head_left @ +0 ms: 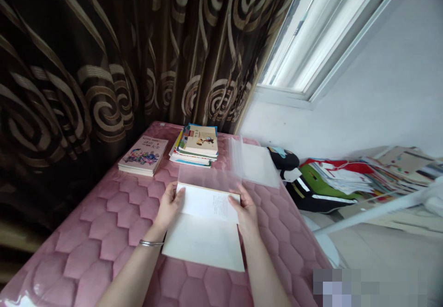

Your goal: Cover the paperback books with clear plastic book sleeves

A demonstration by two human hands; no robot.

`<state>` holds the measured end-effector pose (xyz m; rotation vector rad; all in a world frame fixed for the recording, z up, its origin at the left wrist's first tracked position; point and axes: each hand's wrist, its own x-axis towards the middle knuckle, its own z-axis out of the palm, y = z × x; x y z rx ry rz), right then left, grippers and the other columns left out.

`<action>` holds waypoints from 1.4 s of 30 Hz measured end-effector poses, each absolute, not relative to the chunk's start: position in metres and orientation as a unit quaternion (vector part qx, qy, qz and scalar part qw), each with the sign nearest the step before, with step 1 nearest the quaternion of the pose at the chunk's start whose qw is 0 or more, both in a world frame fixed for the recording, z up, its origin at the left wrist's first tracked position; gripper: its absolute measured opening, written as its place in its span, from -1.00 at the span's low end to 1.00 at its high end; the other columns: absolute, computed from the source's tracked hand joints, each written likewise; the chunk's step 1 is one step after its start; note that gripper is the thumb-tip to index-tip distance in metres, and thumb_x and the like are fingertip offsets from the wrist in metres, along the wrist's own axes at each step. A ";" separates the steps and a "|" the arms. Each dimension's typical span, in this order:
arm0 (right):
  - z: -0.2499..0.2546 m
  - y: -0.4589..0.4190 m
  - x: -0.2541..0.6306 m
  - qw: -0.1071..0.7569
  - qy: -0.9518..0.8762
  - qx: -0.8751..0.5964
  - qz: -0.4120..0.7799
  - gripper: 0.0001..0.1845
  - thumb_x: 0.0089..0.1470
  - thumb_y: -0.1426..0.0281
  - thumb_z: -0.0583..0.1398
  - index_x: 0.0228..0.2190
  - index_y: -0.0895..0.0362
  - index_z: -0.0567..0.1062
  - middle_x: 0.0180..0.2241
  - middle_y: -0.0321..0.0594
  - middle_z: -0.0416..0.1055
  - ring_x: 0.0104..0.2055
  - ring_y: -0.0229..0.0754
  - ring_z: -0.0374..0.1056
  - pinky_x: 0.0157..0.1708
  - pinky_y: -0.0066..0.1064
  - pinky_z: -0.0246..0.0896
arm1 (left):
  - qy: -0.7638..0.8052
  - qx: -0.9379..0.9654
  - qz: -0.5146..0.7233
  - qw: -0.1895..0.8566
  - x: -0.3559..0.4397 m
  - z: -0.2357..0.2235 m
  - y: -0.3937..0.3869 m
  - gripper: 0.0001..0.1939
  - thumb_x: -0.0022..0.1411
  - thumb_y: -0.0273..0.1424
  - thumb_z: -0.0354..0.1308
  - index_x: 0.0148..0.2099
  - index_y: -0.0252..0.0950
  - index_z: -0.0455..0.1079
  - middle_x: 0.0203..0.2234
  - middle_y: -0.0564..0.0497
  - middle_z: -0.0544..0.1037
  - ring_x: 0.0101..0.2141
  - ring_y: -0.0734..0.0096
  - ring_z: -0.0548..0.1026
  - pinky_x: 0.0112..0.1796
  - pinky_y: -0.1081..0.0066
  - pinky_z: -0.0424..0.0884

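An open book point(204, 242) lies in front of me on the pink quilted surface, its pale inner page and a white flap with small print facing up. My left hand point(169, 206) grips the book's left edge, thumb on top and fingers beneath; a silver bangle circles that wrist. On the opposite edge my right hand point(245, 209) has its thumb pressed on the white flap and its fingers around the side. Beyond the book's far edge stretches a clear plastic cover point(209, 177). Whether the plastic also runs under the book is hidden.
Behind the book stands a book stack point(199, 145), with illustrated books point(143, 155) to its left. Several clear plastic covers point(258, 163) lie at the right. Bags and papers point(328, 178) sit beyond the right edge, near a white bar point(374, 212). A dark patterned curtain point(114, 67) hangs behind.
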<state>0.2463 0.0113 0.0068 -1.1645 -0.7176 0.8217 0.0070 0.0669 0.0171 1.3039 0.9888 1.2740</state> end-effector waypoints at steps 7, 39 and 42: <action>0.002 0.014 0.249 0.690 -0.332 -0.532 0.362 -0.27 -0.25 0.19 0.44 0.01 0.05 0.47 -0.17 -0.17 0.55 -0.20 -0.08 0.46 -0.22 -0.26 0.40 | 0.401 0.554 0.530 0.502 0.007 0.015 0.068 -0.58 0.20 -0.05 0.15 -0.06 -0.25 0.29 -0.29 0.01 0.52 -0.35 0.40 0.45 -0.30 0.43 0.35; 0.016 0.003 0.245 0.635 -0.328 -0.553 0.428 -0.53 -0.30 0.03 0.44 -0.43 0.09 0.51 -0.45 -0.24 0.56 -0.39 -0.03 0.48 -0.36 -0.25 0.40 | 0.420 0.558 0.533 0.477 0.008 0.015 0.067 -0.60 0.20 -0.04 0.14 -0.12 -0.25 0.30 -0.36 0.03 0.49 -0.34 0.39 0.43 -0.28 0.41 0.36; 0.015 0.000 0.247 0.634 -0.337 -0.562 0.411 -0.55 -0.24 0.01 0.41 -0.43 0.09 0.52 -0.44 -0.23 0.56 -0.36 -0.02 0.47 -0.37 -0.28 0.39 | 0.408 0.561 0.531 0.486 0.008 0.016 0.066 -0.63 0.22 -0.05 0.11 -0.13 -0.24 0.28 -0.34 0.03 0.50 -0.32 0.39 0.44 -0.28 0.42 0.37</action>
